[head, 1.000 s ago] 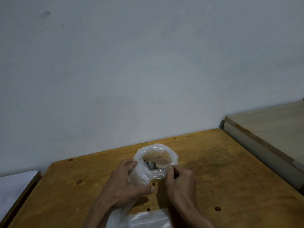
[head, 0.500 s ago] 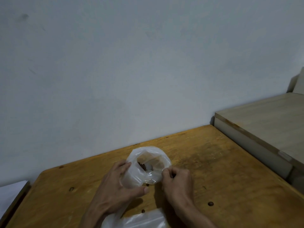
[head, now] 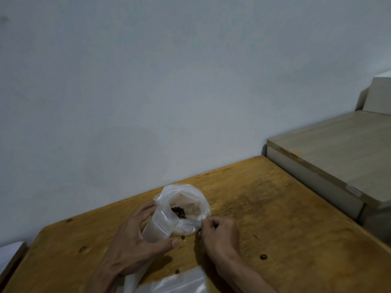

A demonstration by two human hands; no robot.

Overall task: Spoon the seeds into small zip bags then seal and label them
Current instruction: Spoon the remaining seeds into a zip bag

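Low in the frame, just left of centre: a clear plastic bag (head: 184, 210) standing on the wooden table (head: 275, 218), mouth open toward the camera, with a small dark heap of seeds (head: 179, 212) showing inside. Left hand (head: 135, 244) curled around the bag's lower left side, fingers on the far wall and thumb across the near wall, so clamped on the bag. Right hand (head: 220, 233) just right of the bag, fingertips (head: 206, 224) pinched together at the rim's lower right edge; whether something thin is also gripped there, cannot tell. Loose seeds scattered on the wood: one between the two hands, one lower near the bottom edge, one further right. At the bottom centre, more clear plastic sheet (head: 177, 284) lying flat. Upper frame filled by a plain pale wall (head: 169, 81). At right, a lighter wooden surface (head: 338, 149) butting against the table. At far lower left, a white sheet (head: 9, 252)
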